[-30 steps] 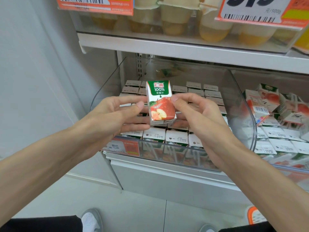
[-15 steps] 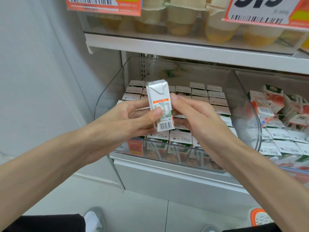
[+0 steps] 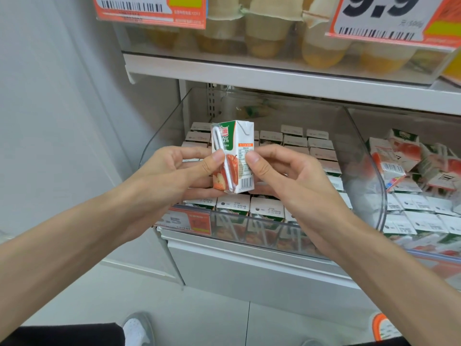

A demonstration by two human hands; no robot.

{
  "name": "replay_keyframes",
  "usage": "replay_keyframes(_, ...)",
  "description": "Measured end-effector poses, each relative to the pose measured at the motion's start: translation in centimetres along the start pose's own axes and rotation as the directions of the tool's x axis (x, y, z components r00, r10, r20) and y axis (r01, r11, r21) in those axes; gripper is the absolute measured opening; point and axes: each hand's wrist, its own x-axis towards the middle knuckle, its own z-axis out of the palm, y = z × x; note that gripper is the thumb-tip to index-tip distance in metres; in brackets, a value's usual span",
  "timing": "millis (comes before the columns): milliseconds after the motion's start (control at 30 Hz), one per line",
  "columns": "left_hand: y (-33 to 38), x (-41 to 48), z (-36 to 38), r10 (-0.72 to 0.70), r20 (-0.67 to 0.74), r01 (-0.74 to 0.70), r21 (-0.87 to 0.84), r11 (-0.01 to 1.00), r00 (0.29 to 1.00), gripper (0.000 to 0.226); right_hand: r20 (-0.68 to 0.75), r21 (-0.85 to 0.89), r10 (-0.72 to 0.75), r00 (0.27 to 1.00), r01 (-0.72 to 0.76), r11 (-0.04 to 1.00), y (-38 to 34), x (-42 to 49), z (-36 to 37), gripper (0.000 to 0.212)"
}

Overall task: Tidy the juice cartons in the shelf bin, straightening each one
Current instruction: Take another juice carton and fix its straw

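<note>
A small apple juice carton (image 3: 239, 148) with a wrapped straw on one face stands upright in the air above the clear shelf bin (image 3: 162, 136). My left hand (image 3: 174, 176) grips its left side with thumb and fingers. My right hand (image 3: 287, 176) pinches its right side and supports it from below. The straw face and the barcode side are turned towards me. Inside the bin, several cartons (image 3: 294, 141) stand in neat rows showing their white tops. The cartons under my hands are hidden.
A neighbouring bin (image 3: 381, 196) on the right holds several cartons (image 3: 404, 156), some lying tilted on top. The white shelf (image 3: 274, 78) above carries fruit cups and orange price tags (image 3: 149, 11). Another price tag (image 3: 184, 221) sits on the bin's front. My shoes show on the floor.
Both hands have turned the carton about its upright axis: the apple front faced me, then the barcode side, now the straw face shows. The camera has moved nearer the shelf.
</note>
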Motion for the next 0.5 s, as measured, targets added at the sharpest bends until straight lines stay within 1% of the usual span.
replay_keyframes(133,0.02,0.10,0.07,-0.002,0.060,0.005,-0.053,0.999,0.998,0.036,-0.002,0.026,-0.008,1.000,0.008,1.000,-0.34,-0.13,-0.11,0.021)
replay_keyframes(233,0.06,0.28,0.00,-0.014,0.053,0.020,-0.111,0.994,0.999,0.036,0.011,0.016,0.006,1.000,-0.006,1.000,-0.42,-0.12,-0.17,0.021)
replay_keyframes(333,0.01,0.25,-0.05,-0.005,0.053,0.010,-0.089,0.996,0.999,0.036,0.000,-0.003,0.004,1.000,-0.004,1.000,-0.47,-0.14,-0.06,0.020)
replay_keyframes(500,-0.01,0.03,0.00,-0.030,0.033,0.032,-0.045,0.998,0.999,0.039,-0.073,0.046,0.014,0.997,-0.011,0.999,-0.58,-0.09,-0.04,0.016)
